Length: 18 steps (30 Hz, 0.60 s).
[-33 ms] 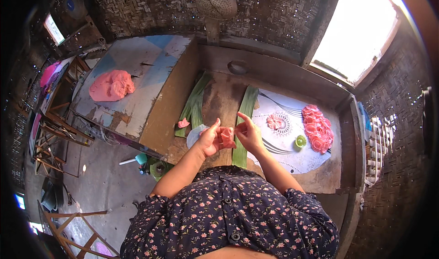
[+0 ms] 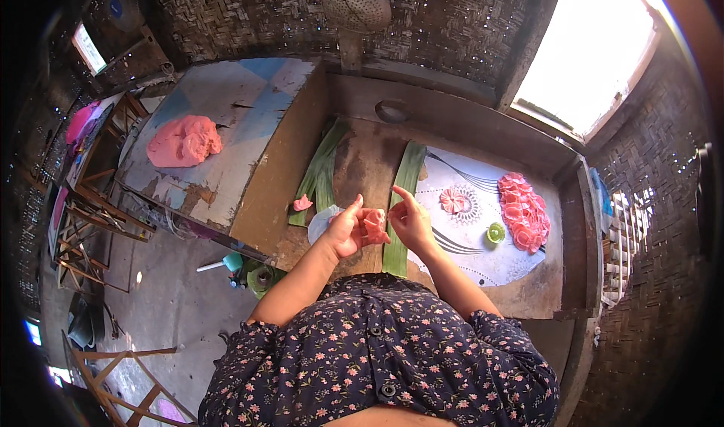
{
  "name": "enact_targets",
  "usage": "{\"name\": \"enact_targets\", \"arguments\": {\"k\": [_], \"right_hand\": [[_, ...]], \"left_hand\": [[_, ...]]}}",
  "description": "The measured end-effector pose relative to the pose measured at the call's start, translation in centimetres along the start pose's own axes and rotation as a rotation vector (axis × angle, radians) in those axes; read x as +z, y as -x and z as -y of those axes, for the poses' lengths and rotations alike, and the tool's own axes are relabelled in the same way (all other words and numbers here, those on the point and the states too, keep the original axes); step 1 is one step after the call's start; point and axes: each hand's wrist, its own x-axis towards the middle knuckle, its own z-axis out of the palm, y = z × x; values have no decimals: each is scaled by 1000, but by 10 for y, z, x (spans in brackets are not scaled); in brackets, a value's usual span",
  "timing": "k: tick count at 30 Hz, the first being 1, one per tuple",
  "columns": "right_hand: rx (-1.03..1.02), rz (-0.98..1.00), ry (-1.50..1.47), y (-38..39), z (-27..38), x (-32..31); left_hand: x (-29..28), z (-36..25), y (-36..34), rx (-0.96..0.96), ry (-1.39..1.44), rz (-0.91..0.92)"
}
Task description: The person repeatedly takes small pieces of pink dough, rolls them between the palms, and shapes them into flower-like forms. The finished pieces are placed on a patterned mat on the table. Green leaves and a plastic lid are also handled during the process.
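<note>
My left hand (image 2: 348,232) is turned palm up, thumb raised, with a small shaped piece of pink dough (image 2: 374,228) resting on its fingers. Close beside the dough is my right hand (image 2: 411,223), its index finger stretched up and apart from the thumb; whether it touches the dough I cannot tell. A smaller pink dough lump (image 2: 302,203) lies on the left green leaf strip (image 2: 326,177). Partly hidden behind my left hand is a pale round sheet (image 2: 320,223). Another long leaf strip (image 2: 408,174) runs past my right hand.
On the patterned white sheet (image 2: 467,174) lie one pink flower-shaped piece (image 2: 452,200), a green round mould-like object (image 2: 495,233) and a cluster of pink pieces (image 2: 523,210). A big pink dough mass (image 2: 185,140) sits on the raised board at left. A wooden rim (image 2: 467,118) borders the work surface.
</note>
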Motion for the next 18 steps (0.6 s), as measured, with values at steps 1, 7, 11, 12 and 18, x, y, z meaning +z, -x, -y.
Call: {"name": "enact_targets", "arguments": {"k": [1, 7, 11, 12, 18], "right_hand": [[-69, -57, 82, -4, -4, 2], [-272, -20, 326, -10, -24, 15], [-80, 71, 334, -11, -27, 21], [-30, 77, 329, -12, -27, 22], [52, 125, 193, -17, -27, 22]], "left_hand": [[0, -4, -2, 41, 12, 71], [-3, -7, -9, 184, 128, 54], [-8, -5, -12, 302, 224, 24], [-9, -5, -12, 323, 250, -5], [-13, -7, -14, 372, 363, -113]]}}
